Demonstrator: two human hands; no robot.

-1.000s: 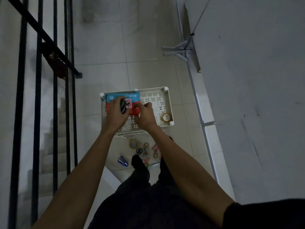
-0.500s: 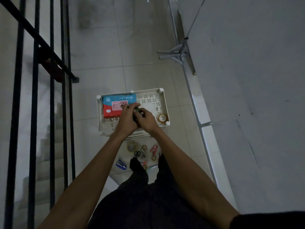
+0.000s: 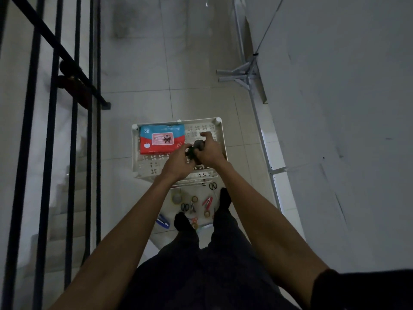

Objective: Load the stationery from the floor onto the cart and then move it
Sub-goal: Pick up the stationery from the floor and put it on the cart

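Left hand [image 3: 178,162]: over the middle of the cart tray, fingers curled onto a dark rounded item [image 3: 194,149]. I can't make out what the item is in this dim light.
Right hand [image 3: 210,151]: touching the left hand and also curled round the same dark item from the right side. It may be two pieces; I can't tell.
Cart [image 3: 134,151]: a white perforated tray standing on the floor [image 3: 138,86] just in front of my feet.
Packet [image 3: 162,139]: red and blue, lying flat in the tray's far left corner, with neither hand on it.
What changed: a second ago the left hand held the dark item above the packet while the right hand rested on the packet. Both hands have since slid right, off the packet, and met over the bare mesh. The tape roll I saw by the tray's near right corner is now hidden under the right hand.
Reading: I judge the packet is placed and the dark item is about to be set beside it.
Left to load: scissors [image 3: 213,186], a tape roll [image 3: 177,198], a red stapler-like tool [image 3: 207,202] and a blue one [image 3: 163,221] lie on the floor at the cart's near side, so moving the cart is some way off.
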